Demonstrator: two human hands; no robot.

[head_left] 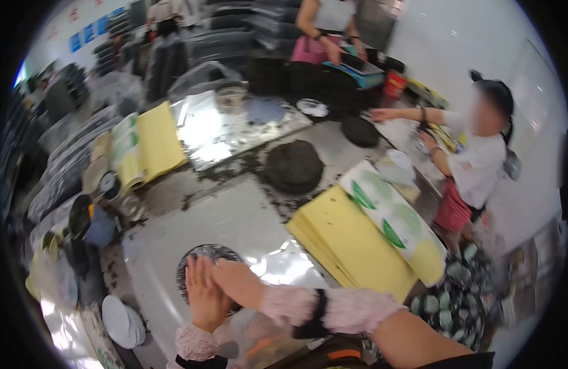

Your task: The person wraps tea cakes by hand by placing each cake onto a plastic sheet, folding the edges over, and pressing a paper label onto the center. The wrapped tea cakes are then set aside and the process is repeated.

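My left hand (205,294) lies flat, fingers extended, on a round dark disc (204,251) with a shiny rim. Beside it and partly over it is my right hand (238,281), reaching in from the right; its fingers are mostly hidden or blurred. The disc rests on a glossy pale sheet (167,246) on the table. Both hands touch each other over the disc, and they cover most of its lower part.
Yellow sheets (351,237) and a green-white package (394,218) lie to the right. A dark round pile (293,166) sits beyond. White discs (123,321) are at lower left. Co-workers (480,141) stand right and at the back.
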